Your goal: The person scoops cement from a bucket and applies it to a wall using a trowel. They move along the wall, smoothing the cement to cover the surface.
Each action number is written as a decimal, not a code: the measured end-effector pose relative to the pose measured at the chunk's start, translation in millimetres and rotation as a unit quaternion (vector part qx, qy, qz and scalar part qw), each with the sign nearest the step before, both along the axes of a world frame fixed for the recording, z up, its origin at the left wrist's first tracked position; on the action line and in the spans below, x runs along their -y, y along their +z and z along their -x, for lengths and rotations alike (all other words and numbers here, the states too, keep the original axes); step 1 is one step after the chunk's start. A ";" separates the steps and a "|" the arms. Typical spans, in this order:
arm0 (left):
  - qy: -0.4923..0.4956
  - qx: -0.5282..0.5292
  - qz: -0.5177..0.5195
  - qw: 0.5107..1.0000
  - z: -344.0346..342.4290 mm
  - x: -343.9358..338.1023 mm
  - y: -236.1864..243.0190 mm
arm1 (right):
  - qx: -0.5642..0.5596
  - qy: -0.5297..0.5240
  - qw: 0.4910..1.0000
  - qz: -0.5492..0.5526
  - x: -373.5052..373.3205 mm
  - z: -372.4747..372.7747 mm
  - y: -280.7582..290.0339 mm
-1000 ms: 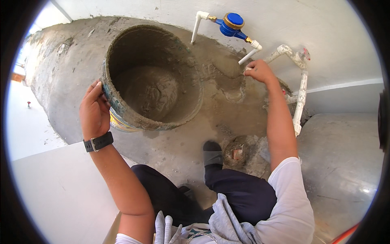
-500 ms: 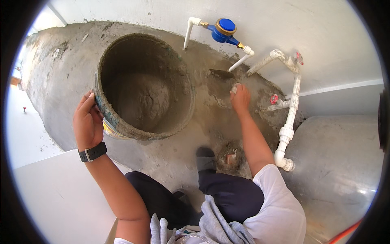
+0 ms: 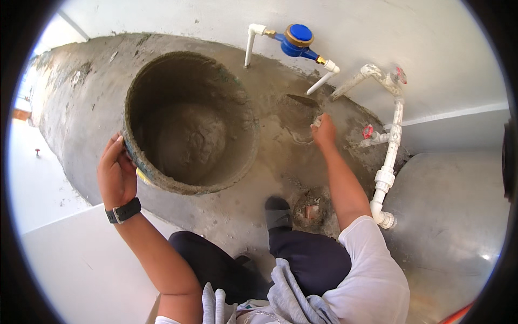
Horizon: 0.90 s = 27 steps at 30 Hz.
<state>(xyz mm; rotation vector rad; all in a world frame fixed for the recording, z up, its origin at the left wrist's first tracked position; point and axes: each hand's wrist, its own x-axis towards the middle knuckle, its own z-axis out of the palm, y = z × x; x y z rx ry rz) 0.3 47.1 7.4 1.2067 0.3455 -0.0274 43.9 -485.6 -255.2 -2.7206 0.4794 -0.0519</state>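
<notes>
My left hand (image 3: 116, 171) is closed on the left rim of a mortar-crusted bucket (image 3: 162, 179), with the thumb at the lip. The bucket leans, its mouth facing up toward me, and wet grey mortar (image 3: 202, 141) lies inside. Right of it, my right hand (image 3: 324, 131) wraps around the pale handle of a trowel (image 3: 303, 102). The trowel's dark blade is low against the wet mortar on the floor, pointing toward the wall, and is partly smeared over.
A blue water meter (image 3: 298, 40) on white pipes is mounted at the wall. White piping with red valve handles (image 3: 368, 132) runs to a metal tank (image 3: 448, 200) at the right. A round hole holding a reddish brick piece (image 3: 311, 211) lies beside my foot (image 3: 278, 213).
The bucket's rim has come slightly nearer to me, with my left hand still on it. My right hand and the trowel have barely shifted; the whole view has moved a little.
</notes>
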 end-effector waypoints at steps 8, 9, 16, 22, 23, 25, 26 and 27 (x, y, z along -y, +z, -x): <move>-0.007 0.002 -0.019 1.000 2.3 4.0 -3.3 | 0.011 -0.027 0.999 -0.024 -7.8 -5.1 59.5; -0.010 0.005 -0.030 1.000 2.4 6.0 -3.1 | 0.027 -0.029 0.998 -0.038 -11.4 -7.3 80.9; 0.041 0.008 -0.021 0.999 5.0 24.8 5.1 | 0.139 0.276 0.943 -0.123 -113.3 -19.7 228.3; 0.005 0.007 -0.019 1.000 10.6 32.3 8.9 | 0.195 0.479 0.835 0.188 -264.9 -45.1 200.6; -0.002 0.006 -0.011 1.000 11.5 32.4 8.4 | 0.184 0.503 0.820 0.204 -283.4 -46.1 190.7; 0.007 0.002 -0.012 1.000 12.2 31.5 6.5 | 0.144 0.562 0.779 0.239 -308.9 -45.9 175.3; 0.002 0.009 0.004 1.000 12.4 30.7 4.6 | 0.112 0.588 0.768 0.229 -317.2 -45.5 170.4; 0.010 0.003 -0.003 1.000 11.9 29.4 3.0 | 0.062 0.613 0.756 0.223 -324.2 -45.2 168.1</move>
